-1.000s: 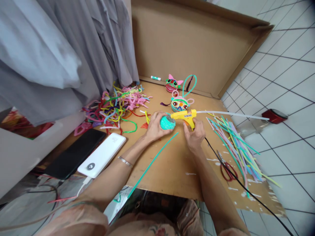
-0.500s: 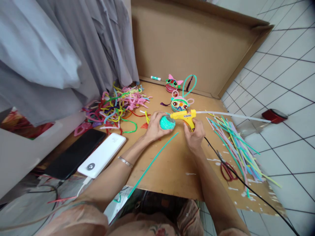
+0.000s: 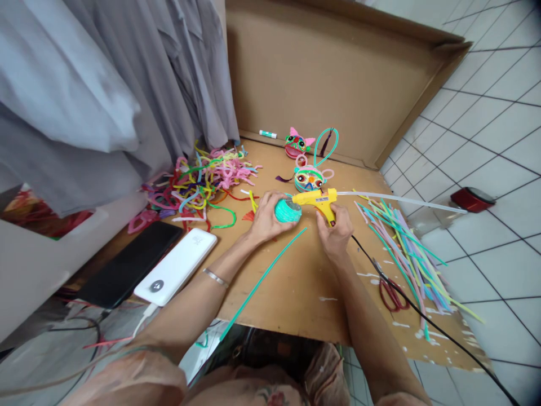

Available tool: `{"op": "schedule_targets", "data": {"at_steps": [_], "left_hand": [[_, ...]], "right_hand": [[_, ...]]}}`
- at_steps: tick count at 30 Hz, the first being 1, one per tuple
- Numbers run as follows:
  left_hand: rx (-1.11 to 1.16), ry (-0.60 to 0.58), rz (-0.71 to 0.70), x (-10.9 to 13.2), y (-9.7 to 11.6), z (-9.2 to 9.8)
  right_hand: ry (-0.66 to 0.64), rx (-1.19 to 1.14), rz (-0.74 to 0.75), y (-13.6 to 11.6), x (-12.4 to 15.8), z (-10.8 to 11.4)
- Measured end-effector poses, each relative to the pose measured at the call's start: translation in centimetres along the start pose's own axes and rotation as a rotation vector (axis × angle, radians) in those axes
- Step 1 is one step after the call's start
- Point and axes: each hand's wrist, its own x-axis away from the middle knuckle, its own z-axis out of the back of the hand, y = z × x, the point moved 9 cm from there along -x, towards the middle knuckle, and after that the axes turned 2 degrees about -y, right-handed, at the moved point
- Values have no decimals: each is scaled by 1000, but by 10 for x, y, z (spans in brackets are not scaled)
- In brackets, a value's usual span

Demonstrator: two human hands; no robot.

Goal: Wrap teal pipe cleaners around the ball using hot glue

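My left hand (image 3: 269,217) is closed round a small cup-like piece wrapped in turquoise pipe cleaner (image 3: 288,212), its opening tilted toward the right. In my right hand (image 3: 335,232) is a yellow hot glue gun (image 3: 318,200), held by the handle. The gun's nozzle meets the rim of the turquoise piece; whether glue is coming out is too small to see. A long clear glue stick (image 3: 397,197) sticks out from the gun's back. Below the hands, a single turquoise pipe cleaner (image 3: 264,281) lies slantwise across the table's front edge.
Behind the hands stand two decorated animal heads, one with round ears (image 3: 310,179) and one pink-eared (image 3: 297,145). Loose pipe cleaners (image 3: 207,175) heap at left, straight ones (image 3: 406,254) at right beside red-handled scissors (image 3: 393,294). A white power bank (image 3: 180,265) and black phone (image 3: 131,265) lie left. A black cord (image 3: 439,335) crosses right.
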Motion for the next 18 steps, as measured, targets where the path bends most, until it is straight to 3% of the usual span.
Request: {"op": "schedule_targets", "data": {"at_steps": [18], "left_hand": [[-2,24,-50,0,2,1]], "right_hand": [[79,-45,-15,4,1,5]]}}
